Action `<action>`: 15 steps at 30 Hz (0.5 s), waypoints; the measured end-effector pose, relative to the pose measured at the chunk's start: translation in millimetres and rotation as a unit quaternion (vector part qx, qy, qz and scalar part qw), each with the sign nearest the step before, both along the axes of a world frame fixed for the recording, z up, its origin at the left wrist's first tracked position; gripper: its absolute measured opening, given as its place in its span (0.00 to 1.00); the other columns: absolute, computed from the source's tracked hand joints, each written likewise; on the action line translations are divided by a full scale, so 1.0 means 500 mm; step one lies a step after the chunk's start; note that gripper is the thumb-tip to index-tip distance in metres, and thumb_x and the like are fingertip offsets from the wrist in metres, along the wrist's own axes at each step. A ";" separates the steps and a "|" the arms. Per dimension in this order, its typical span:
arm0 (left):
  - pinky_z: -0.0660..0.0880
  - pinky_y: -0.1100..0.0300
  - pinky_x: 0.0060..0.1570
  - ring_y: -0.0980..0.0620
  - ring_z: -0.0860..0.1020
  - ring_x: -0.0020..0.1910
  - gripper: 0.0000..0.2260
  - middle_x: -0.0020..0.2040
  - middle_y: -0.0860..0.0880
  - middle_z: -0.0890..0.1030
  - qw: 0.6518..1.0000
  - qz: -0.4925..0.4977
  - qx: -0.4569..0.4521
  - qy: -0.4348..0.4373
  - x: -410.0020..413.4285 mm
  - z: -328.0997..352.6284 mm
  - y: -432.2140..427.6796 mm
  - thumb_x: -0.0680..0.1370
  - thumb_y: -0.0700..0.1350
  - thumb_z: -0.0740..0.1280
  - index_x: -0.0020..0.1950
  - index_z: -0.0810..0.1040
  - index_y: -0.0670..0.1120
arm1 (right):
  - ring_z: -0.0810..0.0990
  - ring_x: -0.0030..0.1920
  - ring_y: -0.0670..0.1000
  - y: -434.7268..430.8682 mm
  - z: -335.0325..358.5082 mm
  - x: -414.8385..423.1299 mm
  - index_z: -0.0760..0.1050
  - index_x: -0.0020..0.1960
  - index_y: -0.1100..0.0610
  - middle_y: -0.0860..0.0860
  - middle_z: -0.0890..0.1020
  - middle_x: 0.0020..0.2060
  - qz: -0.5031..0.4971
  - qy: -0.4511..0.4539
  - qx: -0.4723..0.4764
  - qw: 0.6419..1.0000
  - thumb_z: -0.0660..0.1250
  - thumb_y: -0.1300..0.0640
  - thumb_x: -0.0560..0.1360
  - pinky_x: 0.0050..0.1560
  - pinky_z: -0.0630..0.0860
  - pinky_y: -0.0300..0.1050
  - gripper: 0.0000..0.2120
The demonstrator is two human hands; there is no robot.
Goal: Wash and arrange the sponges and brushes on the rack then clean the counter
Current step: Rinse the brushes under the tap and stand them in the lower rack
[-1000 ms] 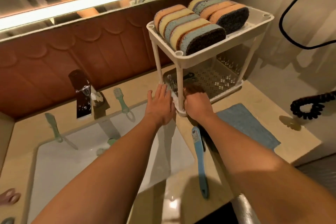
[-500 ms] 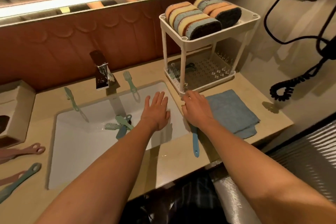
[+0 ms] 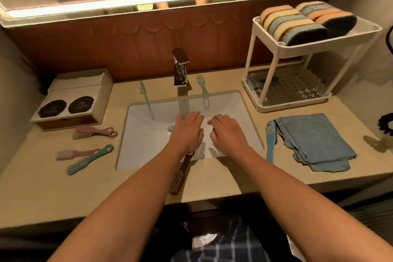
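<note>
My left hand [image 3: 188, 131] and my right hand [image 3: 227, 133] hover side by side over the white sink [image 3: 144, 149], both empty with relaxed fingers. A white two-tier rack [image 3: 280, 47] stands at the back right with several sponges [image 3: 293, 22] on its top shelf and a brush [image 3: 254, 84] on the bottom tray. Two green brushes [image 3: 203, 87] lie beside the faucet [image 3: 180, 68]. A brown brush [image 3: 178, 178] lies under my left forearm, and a blue brush [image 3: 270, 140] lies right of the sink. Pink and teal brushes [image 3: 89, 157] lie on the left of the counter.
A folded blue cloth [image 3: 314, 142] lies on the counter [image 3: 63, 193] right of the blue brush. A wooden box [image 3: 72, 100] with two dark discs sits at the back left. A black coiled cord [image 3: 386, 126] hangs at the far right. A lit mirror runs along the wall.
Both hands have drawn back from the foot of the rack and moved left over the sink. The view has pulled back and swung left, bringing the left counter into sight.
</note>
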State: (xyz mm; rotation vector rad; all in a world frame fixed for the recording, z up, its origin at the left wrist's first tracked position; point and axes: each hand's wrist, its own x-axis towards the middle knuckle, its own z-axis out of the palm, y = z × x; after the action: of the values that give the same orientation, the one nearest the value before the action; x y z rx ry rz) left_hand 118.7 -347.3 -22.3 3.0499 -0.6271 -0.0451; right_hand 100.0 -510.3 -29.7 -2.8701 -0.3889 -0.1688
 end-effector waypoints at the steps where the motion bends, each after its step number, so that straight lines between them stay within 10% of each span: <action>1: 0.47 0.44 0.77 0.49 0.57 0.79 0.22 0.81 0.47 0.59 1.000 0.009 -0.006 -0.003 -0.008 -0.001 0.015 0.85 0.50 0.53 0.79 0.60 0.46 | 0.73 0.65 0.54 0.021 -0.003 -0.003 0.74 0.69 0.54 0.52 0.76 0.66 0.013 -0.002 -0.002 1.000 0.60 0.56 0.79 0.65 0.70 0.49 0.18; 15: 0.47 0.46 0.78 0.49 0.57 0.80 0.23 0.81 0.46 0.59 0.992 0.123 0.028 0.008 -0.100 -0.027 0.240 0.86 0.51 0.52 0.80 0.58 0.46 | 0.80 0.54 0.52 0.187 -0.039 -0.082 0.79 0.61 0.51 0.51 0.84 0.56 0.071 -0.013 -0.034 0.997 0.52 0.39 0.79 0.53 0.76 0.47 0.24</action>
State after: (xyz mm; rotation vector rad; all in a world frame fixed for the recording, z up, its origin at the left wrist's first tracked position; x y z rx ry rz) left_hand 68.5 -227.3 -35.7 3.1505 -0.2496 -0.0836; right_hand 59.2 -416.9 -49.4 -2.8951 -0.6128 -0.1694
